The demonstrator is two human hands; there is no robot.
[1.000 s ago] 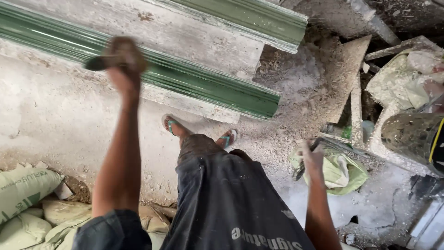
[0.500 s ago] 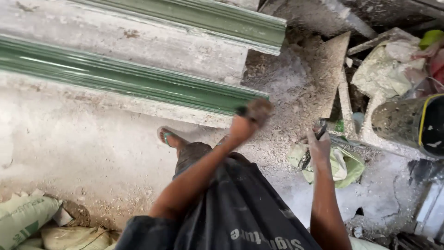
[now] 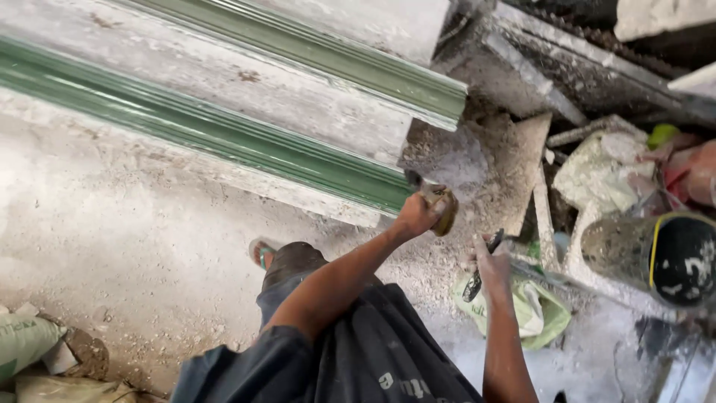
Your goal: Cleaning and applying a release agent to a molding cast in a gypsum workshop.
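Note:
My left hand (image 3: 415, 216) grips a worn brush (image 3: 441, 209) with a brownish, paint-caked head, held against the right end of a long green moulded beam (image 3: 224, 138). My right hand (image 3: 492, 263) is lower and to the right, closed around a thin dark tool (image 3: 481, 269) that points up and down out of the fist. A second green moulded beam (image 3: 335, 60) lies behind the first, with a dusty pale slab (image 3: 224, 82) between them. My dark trousers (image 3: 350, 351) and one sandalled foot (image 3: 262, 254) fill the lower middle.
Dusty concrete floor (image 3: 97, 246) spreads to the left. Filled sacks (image 3: 30, 343) lie at the lower left. Rubble, planks, crumpled bags (image 3: 597, 172) and a dirty dark bucket (image 3: 656, 257) crowd the right side. A green-white plastic bag (image 3: 537, 317) lies under my right hand.
My left hand has swung the brush from high on the left down and right to the end of the green beam. My right hand stayed low on the right.

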